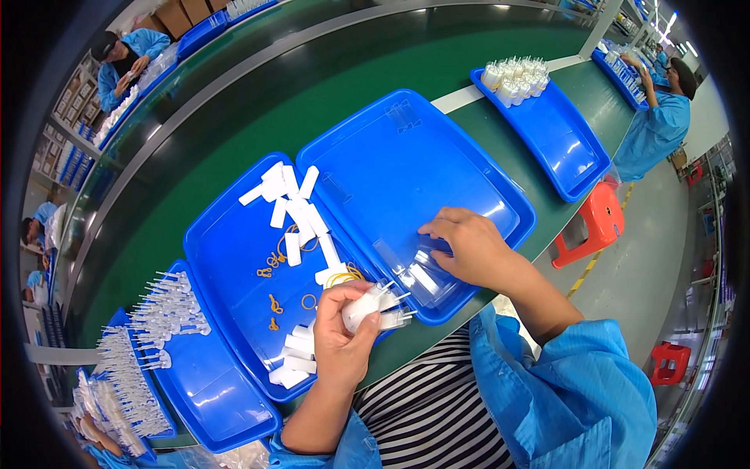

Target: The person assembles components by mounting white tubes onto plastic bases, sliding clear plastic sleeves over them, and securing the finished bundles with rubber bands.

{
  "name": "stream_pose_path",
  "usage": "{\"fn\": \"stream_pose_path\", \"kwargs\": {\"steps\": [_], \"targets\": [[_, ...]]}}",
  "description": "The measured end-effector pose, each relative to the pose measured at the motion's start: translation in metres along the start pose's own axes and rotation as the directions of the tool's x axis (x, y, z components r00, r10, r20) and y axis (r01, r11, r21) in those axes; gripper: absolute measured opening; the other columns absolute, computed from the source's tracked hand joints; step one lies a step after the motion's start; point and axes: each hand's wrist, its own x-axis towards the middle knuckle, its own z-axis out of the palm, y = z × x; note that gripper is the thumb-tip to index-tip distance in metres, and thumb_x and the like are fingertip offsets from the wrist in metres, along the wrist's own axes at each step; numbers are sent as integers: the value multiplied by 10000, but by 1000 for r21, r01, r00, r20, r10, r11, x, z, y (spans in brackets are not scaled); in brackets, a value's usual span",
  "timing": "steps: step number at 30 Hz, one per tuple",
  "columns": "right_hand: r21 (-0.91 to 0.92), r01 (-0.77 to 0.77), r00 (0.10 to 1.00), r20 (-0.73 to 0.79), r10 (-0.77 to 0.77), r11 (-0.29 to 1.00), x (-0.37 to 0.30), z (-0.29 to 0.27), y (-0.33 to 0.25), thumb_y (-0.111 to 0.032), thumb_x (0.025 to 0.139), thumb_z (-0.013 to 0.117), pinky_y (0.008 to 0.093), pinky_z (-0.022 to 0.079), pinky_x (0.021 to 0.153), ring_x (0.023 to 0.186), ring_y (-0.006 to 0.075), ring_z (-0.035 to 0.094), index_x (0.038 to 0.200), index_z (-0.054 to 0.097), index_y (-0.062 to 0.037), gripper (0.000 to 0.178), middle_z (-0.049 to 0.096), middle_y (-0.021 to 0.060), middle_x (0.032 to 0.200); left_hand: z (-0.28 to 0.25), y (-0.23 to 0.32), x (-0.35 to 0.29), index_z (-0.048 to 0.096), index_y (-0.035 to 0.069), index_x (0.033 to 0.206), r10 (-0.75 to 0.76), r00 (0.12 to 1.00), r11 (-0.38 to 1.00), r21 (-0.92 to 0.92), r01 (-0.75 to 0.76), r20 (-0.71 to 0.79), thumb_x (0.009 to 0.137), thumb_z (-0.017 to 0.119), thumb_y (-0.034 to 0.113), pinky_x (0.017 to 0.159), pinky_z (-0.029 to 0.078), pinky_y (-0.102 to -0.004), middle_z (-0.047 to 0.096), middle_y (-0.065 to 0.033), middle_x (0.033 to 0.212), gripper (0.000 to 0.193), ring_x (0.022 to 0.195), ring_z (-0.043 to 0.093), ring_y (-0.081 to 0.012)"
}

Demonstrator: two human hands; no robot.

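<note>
Near the front edge of the bench, my left hand (342, 328) is closed round a bundle of white plastic parts (367, 307) with thin pale prongs pointing right. Yellow rubber bands (344, 273) show just behind its fingers. Above the lower end of a large blue tray (406, 148) is my right hand (473, 246), its thumb and forefinger apart with nothing visible between them. Clear plastic pieces (426, 280) lie in that tray beside and below the right thumb. A second blue tray (226, 227) on the left holds white blocks (308, 219) and brown rubber bands (275, 303).
Rows of pronged white parts (168, 309) fill part of a tray at the far left. Another blue tray (555, 133) at the upper right carries a cluster of white parts (516, 78). Red stools (591, 223) stand on the floor. People in blue work at neighbouring benches.
</note>
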Motion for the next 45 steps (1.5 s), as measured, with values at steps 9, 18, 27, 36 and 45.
{"fn": "stream_pose_path", "kwargs": {"steps": [9, 18, 27, 36, 45], "targets": [[327, 214, 972, -169, -166, 921, 4, -2, -13, -52, 676, 728, 334, 475, 711, 823, 247, 606, 856, 600, -54, 221, 625, 89, 859, 0, -4, 2, 458, 25, 1063, 161, 987, 954, 251, -162, 24, 832, 590, 27, 890, 379, -293, 492, -138, 1136, 266, 1046, 472, -191], [785, 143, 983, -39, -181, 603, -2, -4, -21, 16, 746, 658, 252, 489, 656, 759, 154, 589, 984, 624, -18, 242, 558, 64, 877, 0, -2, 4, 489, 36, 1028, 167, 985, 925, 342, -168, 33, 791, 612, -5, 899, 375, -319, 457, -149, 1169, 270, 1071, 457, -217], [923, -46, 999, 38, 28, 382, -10, -1, -36, 85, 795, 555, 212, 484, 689, 802, 104, 564, 1013, 608, 3, 239, 471, 89, 1069, 1, -3, 2, 486, 36, 1012, 128, 992, 957, 265, -119, -17, 773, 621, -23, 883, 390, -307, 445, -147, 1180, 281, 1073, 458, -208], [940, -7, 999, -6, 35, 342, -15, 1, -39, 29, 804, 611, 196, 455, 702, 808, 93, 562, 1100, 575, -23, 303, 565, 82, 981, 1, -4, 0, 499, 29, 1012, 186, 983, 908, 385, -168, -7, 781, 635, 3, 875, 405, -310, 464, -140, 1171, 269, 1064, 477, -215], [943, -77, 996, 59, 66, 323, -17, 9, -48, 6, 824, 604, 235, 481, 751, 883, 123, 578, 1108, 539, 17, 292, 580, 104, 975, 2, -3, -1, 518, 30, 1001, 197, 980, 845, 507, -168, -4, 790, 638, 69, 865, 412, -353, 505, -163, 1134, 246, 1040, 511, -282]]}}
